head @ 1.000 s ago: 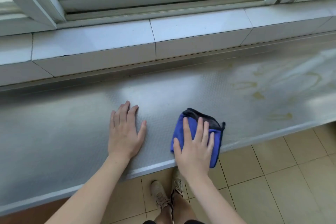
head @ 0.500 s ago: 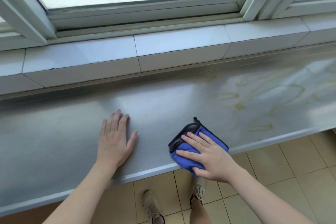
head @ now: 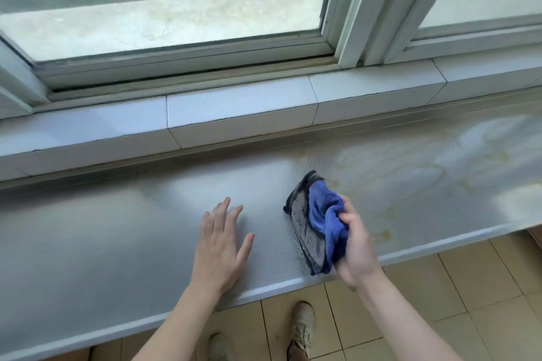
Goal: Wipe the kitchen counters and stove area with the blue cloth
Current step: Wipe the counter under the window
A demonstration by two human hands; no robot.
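— So, what are your hands doing right now?

— My right hand is pinched around one bunched corner of the blue cloth, fingers closed on it. Half a second ago that palm pressed the cloth flat near the front edge; now I have peeled it up, so its grey underside faces me and only the far part touches the counter.

— And the left?

— My left hand lies open, fingers spread, flat on the counter just beside the cloth, much as it did a moment ago.

— What does the lift mean for the job?

— I judge I am refolding or turning the cloth to a fresh face before moving on. The yellowish stains further to my right look untouched, so most of that stretch is probably left to wipe. The view has also tipped up, showing more window.

— Any brand or writing?

— None I can read on the cloth, counter or window frame.
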